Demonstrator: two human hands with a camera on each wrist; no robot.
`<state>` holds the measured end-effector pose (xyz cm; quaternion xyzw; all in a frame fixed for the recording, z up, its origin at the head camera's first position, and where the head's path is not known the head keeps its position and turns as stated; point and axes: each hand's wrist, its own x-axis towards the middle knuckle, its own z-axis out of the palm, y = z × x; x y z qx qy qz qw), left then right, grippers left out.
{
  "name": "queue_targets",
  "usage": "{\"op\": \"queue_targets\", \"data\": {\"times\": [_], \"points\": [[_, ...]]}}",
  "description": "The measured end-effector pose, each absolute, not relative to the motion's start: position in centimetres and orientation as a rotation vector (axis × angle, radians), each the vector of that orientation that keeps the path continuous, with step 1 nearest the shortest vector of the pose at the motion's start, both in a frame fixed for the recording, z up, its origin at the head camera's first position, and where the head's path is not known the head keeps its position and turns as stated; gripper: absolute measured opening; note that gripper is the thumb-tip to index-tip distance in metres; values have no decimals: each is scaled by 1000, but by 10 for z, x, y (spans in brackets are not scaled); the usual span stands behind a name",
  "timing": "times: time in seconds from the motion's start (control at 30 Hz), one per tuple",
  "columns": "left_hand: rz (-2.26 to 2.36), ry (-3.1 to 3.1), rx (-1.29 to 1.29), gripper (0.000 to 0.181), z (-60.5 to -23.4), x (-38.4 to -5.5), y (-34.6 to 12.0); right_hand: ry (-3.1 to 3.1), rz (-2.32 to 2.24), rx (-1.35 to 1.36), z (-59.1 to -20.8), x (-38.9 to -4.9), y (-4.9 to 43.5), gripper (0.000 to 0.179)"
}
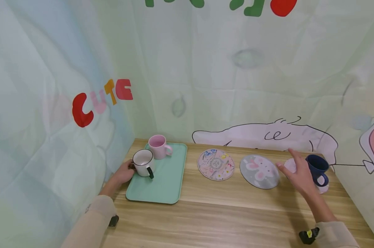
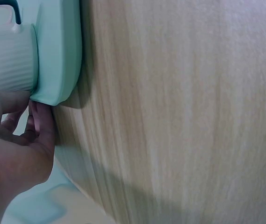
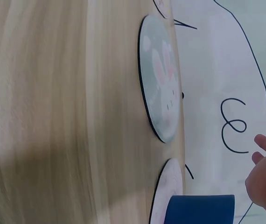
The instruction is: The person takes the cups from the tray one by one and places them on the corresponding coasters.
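A mint-green tray (image 1: 169,182) lies at the left of the table. At its left edge, my left hand (image 1: 125,172) grips the rim, thumb above and fingers below in the left wrist view. Right beside the thumb stands a white mug (image 2: 9,60) with a dark rim and a black handle. Behind that mug, a pink mug (image 1: 157,146) stands on the tray. My right hand (image 1: 301,174) is raised over the right side, fingers spread, holding nothing. Just right of it, a navy mug (image 1: 317,164) stands on a pale pink round coaster (image 3: 166,189).
Between tray and right hand lie a pink floral round coaster (image 1: 216,174) and a grey rabbit coaster (image 1: 259,172). A printed cloth backdrop (image 1: 211,103) rises directly behind the table (image 1: 224,217) and closes in both sides.
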<state>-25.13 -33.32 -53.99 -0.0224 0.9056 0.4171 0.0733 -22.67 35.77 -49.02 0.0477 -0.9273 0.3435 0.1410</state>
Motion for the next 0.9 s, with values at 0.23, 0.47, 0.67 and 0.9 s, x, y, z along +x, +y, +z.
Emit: {"op": "queue_targets", "data": {"times": [0.23, 0.47, 0.67, 0.9], "points": [[1243, 2702, -82, 55, -539, -252, -332, -2701, 1052, 154, -494, -227, 346, 85], [1258, 2686, -83, 58, -537, -251, -330, -2686, 1114, 215, -497, -228, 331, 84], [1269, 2681, -77, 57, -536, -251, -330, -2659, 1152, 281, -500, -228, 319, 81], [1217, 2702, -80, 58, -535, -247, -332, -2683, 1200, 322, -505, -230, 302, 79]]}}
